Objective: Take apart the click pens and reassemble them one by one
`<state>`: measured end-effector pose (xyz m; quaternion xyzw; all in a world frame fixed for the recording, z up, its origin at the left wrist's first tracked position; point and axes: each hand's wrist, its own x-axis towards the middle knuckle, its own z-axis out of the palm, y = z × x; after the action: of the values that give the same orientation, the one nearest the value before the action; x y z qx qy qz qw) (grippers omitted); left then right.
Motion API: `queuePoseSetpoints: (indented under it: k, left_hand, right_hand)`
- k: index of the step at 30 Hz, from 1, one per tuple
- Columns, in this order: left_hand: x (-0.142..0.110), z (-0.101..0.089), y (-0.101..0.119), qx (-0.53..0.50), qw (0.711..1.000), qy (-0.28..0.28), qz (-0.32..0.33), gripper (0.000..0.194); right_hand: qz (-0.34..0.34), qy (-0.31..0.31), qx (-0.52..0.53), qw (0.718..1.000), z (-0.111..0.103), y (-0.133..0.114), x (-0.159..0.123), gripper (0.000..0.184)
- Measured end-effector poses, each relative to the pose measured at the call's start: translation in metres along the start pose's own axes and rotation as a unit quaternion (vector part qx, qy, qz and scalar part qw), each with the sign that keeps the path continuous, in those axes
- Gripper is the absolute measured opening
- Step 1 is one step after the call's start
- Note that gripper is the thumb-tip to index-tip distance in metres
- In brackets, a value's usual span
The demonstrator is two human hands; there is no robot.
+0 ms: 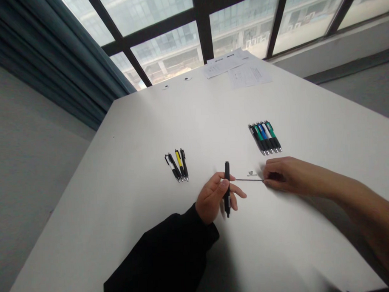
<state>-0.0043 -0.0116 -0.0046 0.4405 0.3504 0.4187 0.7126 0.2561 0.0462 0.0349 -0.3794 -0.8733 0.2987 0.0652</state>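
Between thumb and fingers, my left hand grips a black pen barrel, held roughly upright in the view. The other fingers of that hand are spread. My right hand is closed and pinches one end of a thin dark rod that looks like a pen refill. The rod's far end reaches toward my left fingertips; whether it touches them I cannot tell. Just beyond the rod, small pen parts lie on the white table, too small to name exactly.
Several pens with black, white and yellow barrels lie left of my hands. Further right, green, blue, white and black pens form a neat row. Papers rest at the table's far edge by the window. A dark curtain hangs at left.
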Motion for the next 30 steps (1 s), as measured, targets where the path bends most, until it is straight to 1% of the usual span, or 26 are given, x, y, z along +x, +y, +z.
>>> queuePoseSetpoints:
  k: [2,4,7,9,12,16,18,20,22,24,27,28,30]
  left_hand:
    - [0.001,-0.002,-0.001,-0.029,0.999,-0.025,-0.002,0.042]
    - [0.000,-0.004,-0.002,-0.052,0.996,-0.071,-0.005,0.040]
    - [-0.003,-0.006,-0.002,-0.081,0.985,-0.152,-0.033,0.039]
    - [-0.005,-0.006,-0.001,-0.080,0.978,-0.178,-0.067,0.039]
    - [-0.007,-0.005,0.001,-0.057,0.977,-0.176,-0.110,0.038]
    - [-0.008,-0.003,0.001,-0.042,0.976,-0.158,-0.141,0.040]
    - [-0.009,-0.002,0.001,-0.035,0.977,-0.148,-0.149,0.042]
    - [-0.009,-0.002,0.001,-0.031,0.978,-0.143,-0.151,0.042]
    - [-0.009,-0.001,0.001,-0.030,0.978,-0.142,-0.153,0.042]
    - [-0.009,-0.001,0.001,-0.031,0.978,-0.142,-0.151,0.041]
    - [-0.009,-0.002,0.000,-0.033,0.978,-0.143,-0.149,0.040]
    - [-0.009,-0.001,0.000,-0.033,0.977,-0.145,-0.150,0.040]
    - [-0.009,-0.001,0.000,-0.032,0.977,-0.147,-0.152,0.041]
  right_hand:
    - [0.009,-0.016,0.025,1.000,-0.002,-0.002,-0.002,0.008]
    - [0.032,-0.019,0.073,0.997,-0.005,-0.003,-0.004,0.005]
    - [0.061,0.018,0.171,0.983,-0.008,-0.003,-0.008,0.007]
    - [0.058,0.054,0.232,0.970,-0.008,-0.005,-0.010,0.012]
    - [0.032,0.095,0.295,0.950,-0.006,-0.008,-0.011,0.019]
    - [0.006,0.135,0.349,0.927,-0.004,-0.009,-0.013,0.023]
    - [0.002,0.128,0.379,0.917,-0.004,-0.008,-0.013,0.024]
    - [0.003,0.122,0.411,0.903,-0.004,-0.006,-0.013,0.019]
    - [-0.001,0.124,0.446,0.887,-0.005,-0.005,-0.012,0.013]
    - [-0.019,0.107,0.487,0.866,-0.007,-0.005,-0.013,0.013]
    - [-0.039,0.073,0.546,0.833,-0.011,-0.005,-0.016,0.019]
    - [-0.033,0.073,0.559,0.825,-0.012,-0.006,-0.018,0.022]
    - [-0.001,0.089,0.569,0.818,-0.013,-0.009,-0.020,0.034]
